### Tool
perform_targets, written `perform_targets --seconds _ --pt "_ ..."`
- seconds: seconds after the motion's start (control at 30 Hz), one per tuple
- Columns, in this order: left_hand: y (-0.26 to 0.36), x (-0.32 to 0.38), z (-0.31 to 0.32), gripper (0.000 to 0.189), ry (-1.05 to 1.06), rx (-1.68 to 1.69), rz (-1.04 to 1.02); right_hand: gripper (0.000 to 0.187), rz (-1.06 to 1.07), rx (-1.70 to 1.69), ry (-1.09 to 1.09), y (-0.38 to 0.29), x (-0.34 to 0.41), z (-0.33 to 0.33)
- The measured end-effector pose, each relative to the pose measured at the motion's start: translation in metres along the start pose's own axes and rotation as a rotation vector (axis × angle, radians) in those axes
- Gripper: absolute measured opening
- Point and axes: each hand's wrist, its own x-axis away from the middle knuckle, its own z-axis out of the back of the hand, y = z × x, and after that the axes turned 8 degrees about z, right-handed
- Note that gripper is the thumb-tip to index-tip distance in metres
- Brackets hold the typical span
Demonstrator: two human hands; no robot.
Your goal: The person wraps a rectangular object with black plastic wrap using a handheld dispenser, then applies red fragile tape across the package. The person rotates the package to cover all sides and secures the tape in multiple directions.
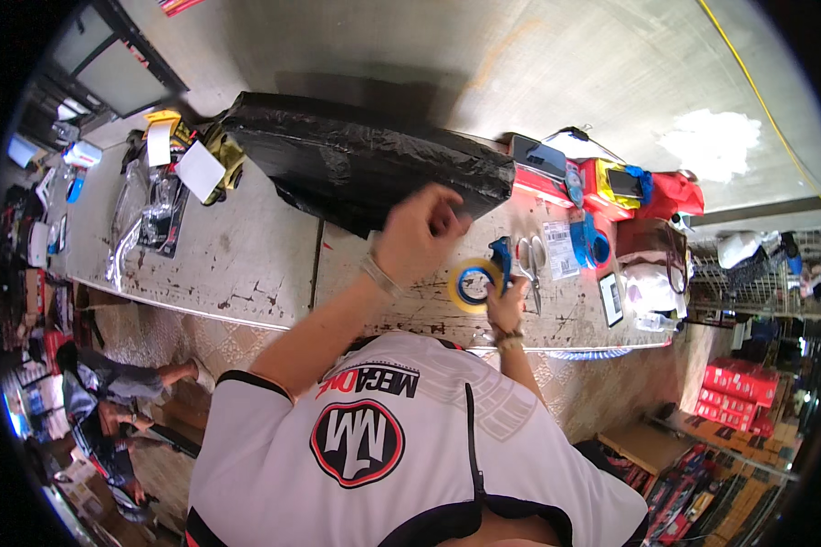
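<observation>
A large parcel (pixel 356 164) wrapped in black plastic rests at the back of the worktable, against the wall. Before its front face is my left hand (pixel 421 236), blurred, with the fingers curled; whether it touches the parcel or pinches something is not clear. My right hand (pixel 507 304) grips a blue tape dispenser (pixel 501 256) near the table's front edge. A roll of yellowish tape (pixel 457 286) sits on that dispenser. Just right of it lie scissors (pixel 535 263) with pale handles, then a printed label sheet (pixel 559 249) and a second blue tape dispenser (pixel 590 245).
A phone (pixel 611 299) lies at the right beside a plastic bottle (pixel 657 323) and brown bag (pixel 646 239). Red boxes (pixel 544 186) stand behind. Clear plastic packaging (pixel 154 208) and white cards (pixel 200 171) lie left. Another person (pixel 102 417) is on the floor side, lower left.
</observation>
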Motion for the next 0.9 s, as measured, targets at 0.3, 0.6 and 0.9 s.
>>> perform_targets --seconds 0.3,0.6,0.9 --pt "-0.005 0.023 -0.001 0.042 -0.693 0.600 0.885 0.061 0.820 0.201 -0.137 -0.131 0.049 0.107" --pt "0.047 -0.004 0.087 0.035 -0.641 0.537 0.767 0.075 0.689 0.257 -0.462 -0.251 0.005 0.127" --pt "0.049 -0.065 0.196 0.036 -0.385 0.602 0.616 0.069 0.634 -0.357 -0.975 -0.348 -0.094 0.085"
